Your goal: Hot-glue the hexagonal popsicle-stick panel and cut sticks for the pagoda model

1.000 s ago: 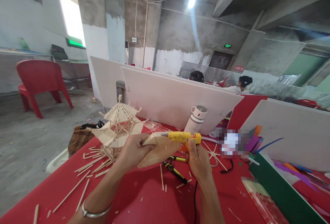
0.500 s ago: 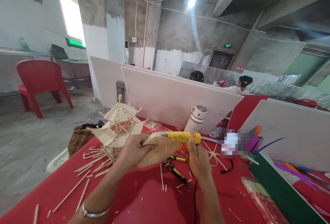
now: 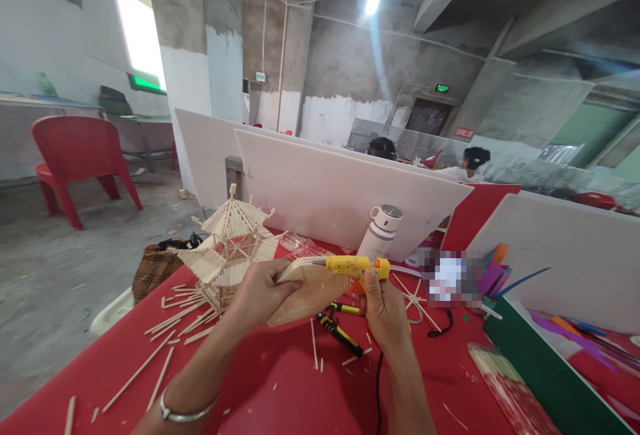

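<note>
My left hand (image 3: 267, 291) is closed on a flat panel of wooden sticks (image 3: 305, 301), holding it tilted above the table. Wrapped round the grip of a yellow glue gun (image 3: 350, 265) is my right hand (image 3: 383, 305), thumb near its back end. The gun's nozzle points left and lies at the panel's upper edge; whether it touches cannot be made out. Behind my left hand stands a pagoda-like model of wooden sticks (image 3: 233, 241). Below the gun, black-and-yellow pliers (image 3: 343, 335) lie on the red table (image 3: 280, 388).
Loose sticks (image 3: 160, 368) are scattered at the left. A white thermos (image 3: 380, 231) stands behind the gun, before a white partition (image 3: 325, 175). At the right are a green box (image 3: 545, 368) and a packet of sticks (image 3: 510, 381). The gun's black cord (image 3: 379, 388) runs toward me.
</note>
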The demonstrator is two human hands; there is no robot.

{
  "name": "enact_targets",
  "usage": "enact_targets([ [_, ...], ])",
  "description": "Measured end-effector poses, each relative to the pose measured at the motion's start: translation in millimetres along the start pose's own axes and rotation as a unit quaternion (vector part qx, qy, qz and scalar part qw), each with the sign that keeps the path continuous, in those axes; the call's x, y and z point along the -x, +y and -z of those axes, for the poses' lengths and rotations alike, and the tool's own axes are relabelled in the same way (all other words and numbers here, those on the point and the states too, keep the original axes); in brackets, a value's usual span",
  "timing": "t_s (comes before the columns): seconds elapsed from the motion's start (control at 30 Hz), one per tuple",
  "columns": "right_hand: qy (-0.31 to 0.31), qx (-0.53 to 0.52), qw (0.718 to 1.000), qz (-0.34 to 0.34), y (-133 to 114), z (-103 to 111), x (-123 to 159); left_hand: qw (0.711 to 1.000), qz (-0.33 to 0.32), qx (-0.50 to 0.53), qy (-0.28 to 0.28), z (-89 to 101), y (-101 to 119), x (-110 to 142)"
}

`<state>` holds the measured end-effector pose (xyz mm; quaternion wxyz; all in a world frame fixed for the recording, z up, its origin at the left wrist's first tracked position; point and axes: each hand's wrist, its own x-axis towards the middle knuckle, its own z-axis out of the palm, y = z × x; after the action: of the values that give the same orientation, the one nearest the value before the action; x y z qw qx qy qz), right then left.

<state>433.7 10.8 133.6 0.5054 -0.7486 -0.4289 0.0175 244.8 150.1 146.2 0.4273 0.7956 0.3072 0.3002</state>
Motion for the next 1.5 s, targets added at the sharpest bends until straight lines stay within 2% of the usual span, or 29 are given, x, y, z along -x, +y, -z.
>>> enact_targets([
  [0.63, 0.002, 0.008, 1.0, 0.016, 0.6, -0.3, 0.0, 0.999, 0.022, 0.032, -0.006, 0.2, 8.3, 1.6],
  [0.9, 0.007, 0.017, 1.0, 0.011, 1.5, -0.3, 1.8, 1.0, 0.025, 0.013, -0.005, -0.9, 8.2, 3.2],
  [1.17, 0.003, -0.041, 0.999, 0.004, 0.1, -3.7, 3.8, 0.999, 0.022, 0.035, -0.004, -2.7, 8.1, 2.3],
  [1.33, 0.061, -0.089, 0.994, -0.018, -1.0, -1.2, 6.2, 0.999, 0.022, 0.05, -0.001, -3.0, 10.9, 2.0],
  [1.5, 0.07, -0.05, 0.995, 0.053, -0.6, -1.4, 6.7, 0.993, 0.054, 0.105, 0.011, -1.4, 9.8, 0.7],
])
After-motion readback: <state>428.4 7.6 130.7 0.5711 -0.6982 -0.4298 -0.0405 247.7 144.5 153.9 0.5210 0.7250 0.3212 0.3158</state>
